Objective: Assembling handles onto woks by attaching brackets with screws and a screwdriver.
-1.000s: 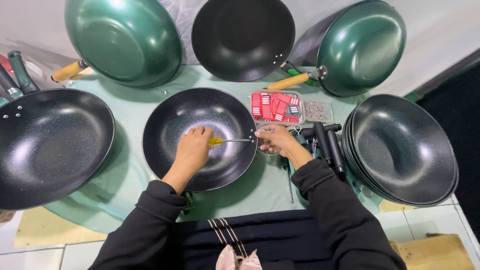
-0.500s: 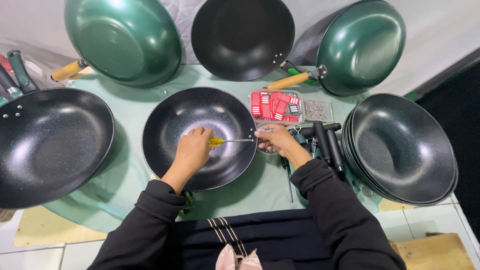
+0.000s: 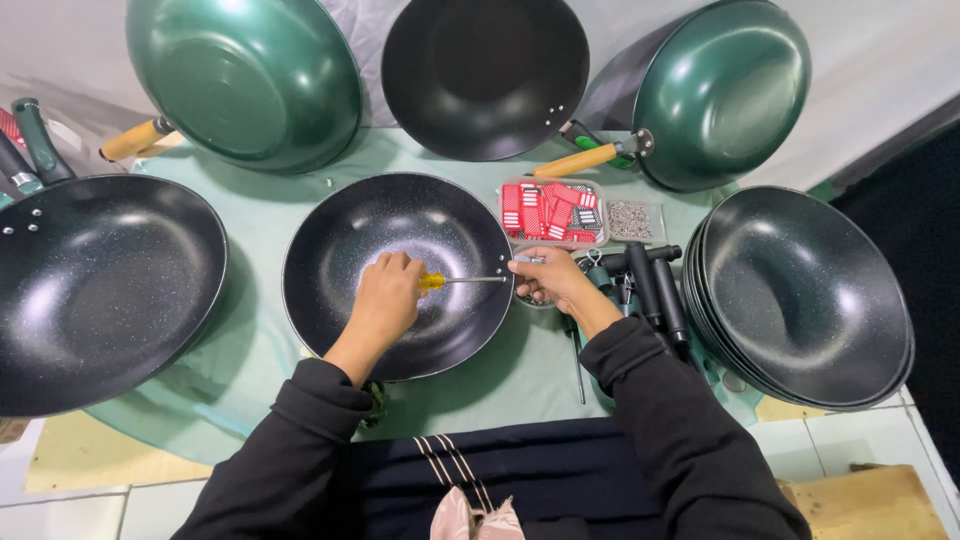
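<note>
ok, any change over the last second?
Nothing visibly moved. The left hand keeps its grip on the yellow-handled screwdriver inside the black wok, tip at the right rim, where the right hand still holds on. The other pans and the parts tray are where they were.

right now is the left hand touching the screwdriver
Touching: the head view shows the left hand wrapped around the screwdriver handle inside the wok.

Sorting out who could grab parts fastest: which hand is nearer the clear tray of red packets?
Right. The right hand is at the wok's rim just below the tray; the left hand is farther off, inside the wok, holding a yellow-handled screwdriver.
</note>
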